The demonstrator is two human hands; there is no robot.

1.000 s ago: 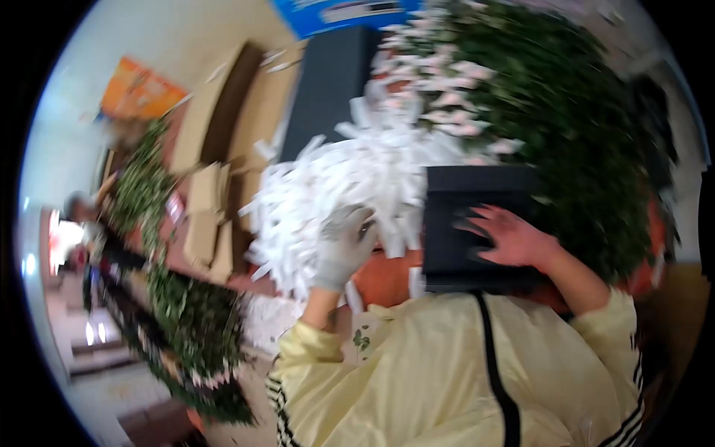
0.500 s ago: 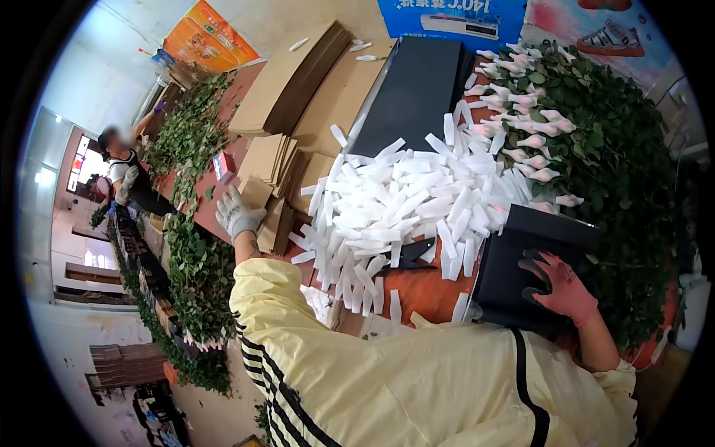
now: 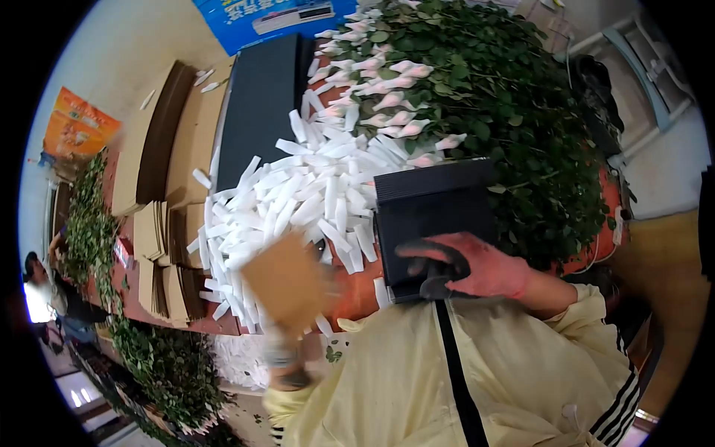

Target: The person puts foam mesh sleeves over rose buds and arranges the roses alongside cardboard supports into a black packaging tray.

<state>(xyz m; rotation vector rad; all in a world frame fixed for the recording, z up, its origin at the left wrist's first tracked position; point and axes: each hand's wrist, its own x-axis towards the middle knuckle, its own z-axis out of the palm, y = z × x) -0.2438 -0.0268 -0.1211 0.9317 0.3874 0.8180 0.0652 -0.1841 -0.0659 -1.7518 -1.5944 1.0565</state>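
So your blue poster (image 3: 279, 21) up top has white writing on it, but it's tilted and cut off by the edge of the view, so I can't make out a brand. There's a picture of a long white appliance under the lettering. The orange poster (image 3: 80, 123) over on the left has print too, just too small and soft to read. Your left hand (image 3: 283, 349) has hold of a piece of cardboard (image 3: 285, 281), plain brown, over the near side of the white sleeves (image 3: 298, 190); it's all motion blur, so I can't tell how those fingers are pinching it. Your right hand (image 3: 477, 264), in a pink glove with dark fingers, is loosely curled, thumb apart from the fingers, over the near part of the black box (image 3: 432, 216) with the ribbed strip. The table (image 3: 356, 294) is reddish brown, with the cardboard stacks (image 3: 153, 134) on the left, a long black board (image 3: 261, 104) beside them, and pale pink flowers (image 3: 395, 100) with leafy stems (image 3: 521, 141) on the right. Roomwise, you've got a pale wall (image 3: 123, 45), a metal frame (image 3: 648, 82) at upper right, tan floor (image 3: 666, 298) below it, and another person (image 3: 59, 298) at far left.
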